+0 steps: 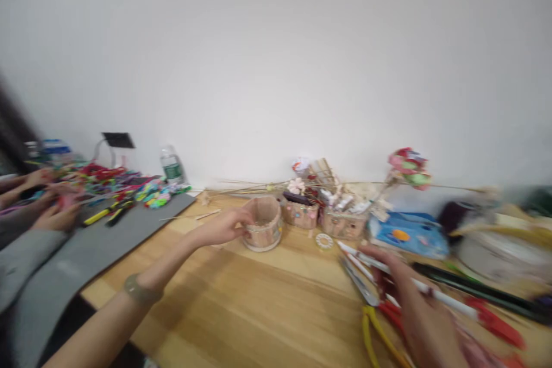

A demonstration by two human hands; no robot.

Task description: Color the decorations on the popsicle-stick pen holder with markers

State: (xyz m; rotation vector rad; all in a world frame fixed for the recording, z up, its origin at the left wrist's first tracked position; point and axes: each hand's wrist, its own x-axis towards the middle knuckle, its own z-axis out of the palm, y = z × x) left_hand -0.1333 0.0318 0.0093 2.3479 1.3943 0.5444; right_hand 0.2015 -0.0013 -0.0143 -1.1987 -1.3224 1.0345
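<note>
My left hand (226, 226) reaches to a small round wooden pot (263, 233) and pinches the left side of its rim. The pot stands upright on the table and is open at the top. On the right, my right hand (414, 299) is smeared by motion. It is over a long white stick (448, 299) and beside a pair of scissors (359, 280). Its fingers are partly hidden, so whether it grips the stick is unclear. Yellow handles (379, 336) of a tool lie just under this hand.
Decorated wooden containers (345, 224) full of small items stand by the wall, with a white ring (324, 241) before them. A blue packet (407, 234), a clear tub (500, 256) and a bottle (171, 165) are around. At left, another person's hands (58, 215) work over a grey mat (129, 230).
</note>
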